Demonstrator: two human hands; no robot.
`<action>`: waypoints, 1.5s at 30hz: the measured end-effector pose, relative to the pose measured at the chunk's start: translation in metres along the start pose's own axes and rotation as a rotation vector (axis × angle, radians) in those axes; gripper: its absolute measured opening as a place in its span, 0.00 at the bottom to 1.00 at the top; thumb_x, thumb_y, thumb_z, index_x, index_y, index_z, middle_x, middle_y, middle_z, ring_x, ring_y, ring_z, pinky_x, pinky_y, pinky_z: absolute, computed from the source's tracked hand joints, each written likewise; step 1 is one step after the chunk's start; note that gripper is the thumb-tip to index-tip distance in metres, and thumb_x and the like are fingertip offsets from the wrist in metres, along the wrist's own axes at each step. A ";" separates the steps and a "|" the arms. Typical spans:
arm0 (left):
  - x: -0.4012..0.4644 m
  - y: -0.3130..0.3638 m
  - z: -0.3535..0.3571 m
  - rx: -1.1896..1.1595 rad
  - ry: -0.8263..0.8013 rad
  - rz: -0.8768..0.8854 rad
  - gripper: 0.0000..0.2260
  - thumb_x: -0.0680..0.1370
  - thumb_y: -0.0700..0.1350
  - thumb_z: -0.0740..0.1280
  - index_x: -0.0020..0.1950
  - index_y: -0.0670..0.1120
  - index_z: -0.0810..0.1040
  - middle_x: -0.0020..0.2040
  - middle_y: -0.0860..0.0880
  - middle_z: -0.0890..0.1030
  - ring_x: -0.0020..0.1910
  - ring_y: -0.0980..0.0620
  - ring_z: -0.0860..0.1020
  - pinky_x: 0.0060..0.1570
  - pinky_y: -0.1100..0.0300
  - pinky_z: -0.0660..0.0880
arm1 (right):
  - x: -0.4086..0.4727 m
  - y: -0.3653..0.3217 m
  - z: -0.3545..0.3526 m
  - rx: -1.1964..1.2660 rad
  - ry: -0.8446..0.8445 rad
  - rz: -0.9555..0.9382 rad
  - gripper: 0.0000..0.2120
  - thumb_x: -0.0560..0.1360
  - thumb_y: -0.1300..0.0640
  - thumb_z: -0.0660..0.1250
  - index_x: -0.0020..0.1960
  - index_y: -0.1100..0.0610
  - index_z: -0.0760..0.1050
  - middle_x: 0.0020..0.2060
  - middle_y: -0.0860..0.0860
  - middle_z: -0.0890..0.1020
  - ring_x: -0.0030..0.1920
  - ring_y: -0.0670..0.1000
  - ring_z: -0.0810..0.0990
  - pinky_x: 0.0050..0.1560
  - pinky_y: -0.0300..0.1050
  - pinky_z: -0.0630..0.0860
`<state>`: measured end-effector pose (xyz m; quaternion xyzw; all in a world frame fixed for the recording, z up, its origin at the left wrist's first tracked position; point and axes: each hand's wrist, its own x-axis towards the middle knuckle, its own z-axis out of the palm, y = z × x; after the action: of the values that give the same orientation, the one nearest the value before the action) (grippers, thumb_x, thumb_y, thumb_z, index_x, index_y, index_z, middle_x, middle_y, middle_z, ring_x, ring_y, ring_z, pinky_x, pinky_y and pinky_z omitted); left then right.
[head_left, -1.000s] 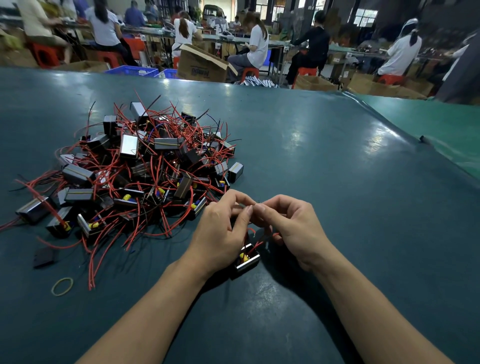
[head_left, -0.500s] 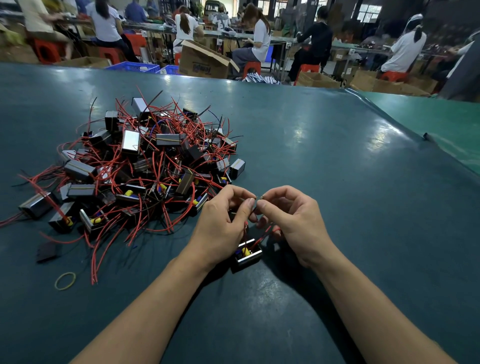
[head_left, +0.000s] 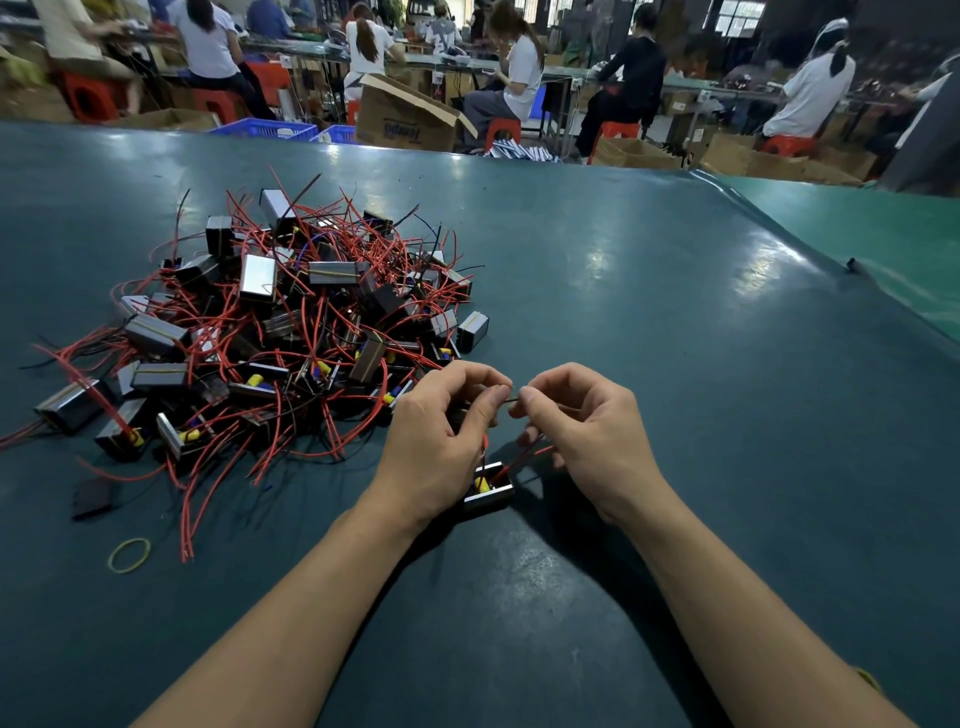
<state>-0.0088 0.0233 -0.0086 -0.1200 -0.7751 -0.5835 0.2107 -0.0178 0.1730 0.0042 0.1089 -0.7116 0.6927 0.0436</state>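
1. Far left, a loose yellow rubber band (head_left: 129, 555) lies on the dark teal table mat (head_left: 675, 338), and a flat black plastic piece (head_left: 92, 499) sits near it.
2. Next comes the big tangled heap of small silver-and-black metal-cased units with red leads (head_left: 291, 322). Going by its size, I'd say most of the job is ahead.
3. The left hand (head_left: 441, 441) is at work, thumb and forefinger curled in and pinching one end of a thin dark wire (head_left: 511, 400).
4. That wire bridges the small gap between the two hands. Just below it on the mat rests the unit in hand, a small shiny metal-cased box with a yellow part inside (head_left: 488, 491). It is tucked against the left palm, and its red leads rise towards the right.
5. The right hand (head_left: 587, 441) mirrors the left, its fingertips pinching the wire's other end and the rest of its fingers loosely curled. This looks like mid-step lead work on a single unit, not yet finished.
6. On the right there is plenty of open mat for setting the piece down. Farther right, a raised seam meets a lighter green mat (head_left: 883, 260). The tight side is the left, where the heap's stray leads lie just beside the left knuckles.
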 end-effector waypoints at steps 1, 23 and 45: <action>0.000 0.000 0.000 -0.035 0.011 -0.029 0.03 0.78 0.40 0.69 0.47 0.48 0.81 0.36 0.49 0.81 0.35 0.52 0.80 0.37 0.61 0.78 | 0.000 0.000 0.000 -0.008 0.010 -0.017 0.08 0.76 0.65 0.69 0.40 0.56 0.77 0.35 0.54 0.83 0.31 0.48 0.79 0.25 0.32 0.70; 0.003 0.000 -0.003 0.007 -0.022 -0.079 0.03 0.76 0.41 0.72 0.43 0.47 0.84 0.36 0.51 0.82 0.35 0.58 0.78 0.40 0.64 0.75 | -0.002 -0.001 0.004 0.082 -0.021 -0.049 0.08 0.75 0.69 0.69 0.48 0.58 0.79 0.37 0.56 0.86 0.36 0.54 0.85 0.28 0.39 0.77; 0.001 0.003 -0.002 0.061 0.018 -0.106 0.03 0.77 0.42 0.70 0.48 0.43 0.83 0.42 0.46 0.82 0.36 0.58 0.80 0.39 0.69 0.75 | 0.000 0.002 0.002 0.054 0.022 0.111 0.05 0.76 0.65 0.69 0.41 0.60 0.79 0.32 0.54 0.84 0.30 0.50 0.83 0.24 0.39 0.74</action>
<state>-0.0083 0.0226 -0.0051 -0.0670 -0.7958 -0.5711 0.1898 -0.0181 0.1711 0.0018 0.0628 -0.6970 0.7143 0.0097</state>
